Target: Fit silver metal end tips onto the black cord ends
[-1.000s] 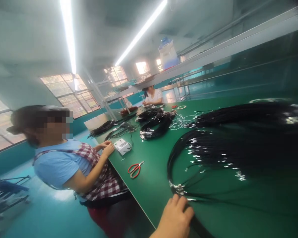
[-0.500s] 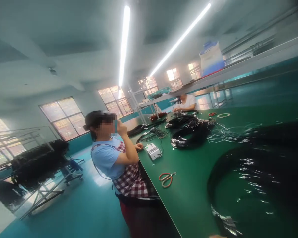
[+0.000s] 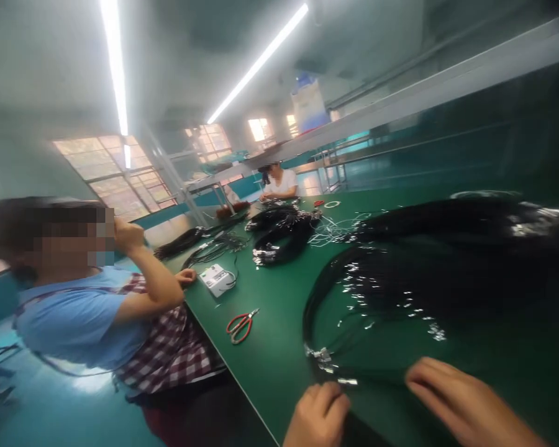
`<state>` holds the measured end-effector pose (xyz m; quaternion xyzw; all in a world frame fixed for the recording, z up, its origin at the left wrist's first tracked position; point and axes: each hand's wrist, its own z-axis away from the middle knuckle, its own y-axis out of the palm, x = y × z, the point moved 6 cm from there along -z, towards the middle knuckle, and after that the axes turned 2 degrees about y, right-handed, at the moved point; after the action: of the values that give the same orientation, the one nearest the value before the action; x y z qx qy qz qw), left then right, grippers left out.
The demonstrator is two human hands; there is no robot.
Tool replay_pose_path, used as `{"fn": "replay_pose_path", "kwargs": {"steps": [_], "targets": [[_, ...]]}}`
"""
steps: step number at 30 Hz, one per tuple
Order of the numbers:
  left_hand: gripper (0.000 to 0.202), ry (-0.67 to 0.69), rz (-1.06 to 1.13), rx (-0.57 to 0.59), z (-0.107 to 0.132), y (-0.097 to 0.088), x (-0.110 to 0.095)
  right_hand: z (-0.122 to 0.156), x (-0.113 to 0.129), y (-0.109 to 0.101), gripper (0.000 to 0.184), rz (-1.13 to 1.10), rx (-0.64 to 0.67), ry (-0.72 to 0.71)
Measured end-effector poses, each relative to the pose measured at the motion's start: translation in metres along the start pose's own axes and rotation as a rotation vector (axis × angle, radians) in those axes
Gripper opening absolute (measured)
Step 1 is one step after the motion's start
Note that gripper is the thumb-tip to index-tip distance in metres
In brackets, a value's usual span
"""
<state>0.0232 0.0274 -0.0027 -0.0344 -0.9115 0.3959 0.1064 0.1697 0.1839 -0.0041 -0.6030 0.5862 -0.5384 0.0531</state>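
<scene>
A large loop of black cables (image 3: 314, 298) with shiny metal ends lies on the green table in front of me. My left hand (image 3: 317, 413) is at the bottom of the picture, its fingers curled closed against the near part of the loop, beside the silvery ends. To the right, my right hand (image 3: 461, 397) has its fingers pressed together, with a thin dark cable running to the fingertips. Blur hides just how many cables each hand grips.
A co-worker in a checked apron (image 3: 168, 354) sits at the left edge, one hand raised. Red-handled pliers (image 3: 242, 326) and a white box (image 3: 218, 279) lie on the table (image 3: 270, 323). More cable bundles (image 3: 284, 242) lie farther back. Another person (image 3: 282, 183) sits at the far end.
My view has swung right and down, so the co-worker and table items shift left. Both my hands have come into view at the cables; before, only a sliver of one showed.
</scene>
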Motion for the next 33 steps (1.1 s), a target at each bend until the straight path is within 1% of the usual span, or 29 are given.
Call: {"fn": "replay_pose_path", "kwargs": {"steps": [1, 2, 4, 7, 10, 13, 16, 18, 23, 26, 29, 33], "targets": [[0.033, 0.003, 0.017, 0.002, -0.002, -0.004, 0.001, -0.001, 0.008, 0.009, 0.02, 0.007, 0.076, -0.05], [0.034, 0.006, 0.026, 0.0, -0.004, -0.007, 0.002, -0.004, 0.016, 0.018, 0.021, 0.031, 0.121, -0.09], [0.033, 0.007, 0.041, -0.005, -0.004, -0.011, 0.003, -0.013, 0.028, 0.038, 0.021, 0.122, 0.15, -0.144], [0.031, 0.002, 0.067, 0.007, -0.002, -0.011, 0.004, -0.023, 0.038, 0.066, 0.022, 0.308, 0.17, -0.213], [0.031, -0.009, 0.082, 0.011, 0.0, -0.009, 0.006, -0.027, 0.042, 0.085, 0.019, 0.442, 0.215, -0.254], [0.032, -0.046, 0.109, -0.019, 0.002, -0.008, 0.008, -0.03, 0.051, 0.092, 0.016, 0.463, 0.305, -0.252], [0.034, -0.117, 0.116, -0.05, 0.004, -0.008, 0.009, -0.037, 0.063, 0.096, 0.016, 0.41, 0.424, -0.225], [0.035, -0.154, 0.105, -0.064, 0.005, -0.008, 0.009, -0.043, 0.069, 0.099, 0.018, 0.379, 0.454, -0.197], [0.038, -0.237, 0.116, -0.065, 0.003, -0.01, 0.009, -0.054, 0.071, 0.108, 0.015, 0.364, 0.432, -0.163], [0.04, -0.276, 0.118, -0.12, 0.004, -0.01, 0.007, -0.055, 0.071, 0.112, 0.015, 0.368, 0.407, -0.178], [0.038, -0.281, 0.125, -0.167, 0.007, -0.009, 0.004, -0.055, 0.073, 0.114, 0.014, 0.38, 0.37, -0.211], [0.034, -0.266, 0.126, -0.18, 0.011, -0.008, 0.005, -0.055, 0.076, 0.114, 0.013, 0.391, 0.327, -0.259]]}}
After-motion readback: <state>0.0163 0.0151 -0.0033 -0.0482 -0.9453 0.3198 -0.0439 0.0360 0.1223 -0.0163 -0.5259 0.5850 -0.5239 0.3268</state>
